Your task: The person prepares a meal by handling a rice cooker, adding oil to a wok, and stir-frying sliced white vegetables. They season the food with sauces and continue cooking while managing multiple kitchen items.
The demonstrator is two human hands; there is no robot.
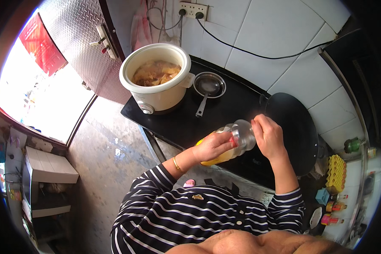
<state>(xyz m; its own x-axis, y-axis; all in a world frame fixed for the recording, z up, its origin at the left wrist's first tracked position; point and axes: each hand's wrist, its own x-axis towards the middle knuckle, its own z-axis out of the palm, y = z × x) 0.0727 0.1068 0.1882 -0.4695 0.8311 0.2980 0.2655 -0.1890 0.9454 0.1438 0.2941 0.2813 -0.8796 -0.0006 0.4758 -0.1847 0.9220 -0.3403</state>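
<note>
A large clear plastic bottle [246,135] with yellowish contents lies tilted between both hands, its neck end towards the right. My left hand [214,146] grips its body, over a red and yellow label. At the neck end, the fingers of my right hand [268,135] are closed together; what they pinch there, perhaps the cap, is hidden. Just beyond my right hand sits a black wok [292,133]. A cream electric slow cooker [160,98] holding brown food in liquid stands at the left end of the black stove top. Beside it, a metal ladle [203,103] rests in a steel bowl [223,92].
A power cord [257,55] runs along the tiled wall from a socket strip [193,10]. On the right are a yellow egg tray [335,174], a blue box [322,196] and several bottles. An open metal door [73,38] and a low shelf [52,171] are at the left.
</note>
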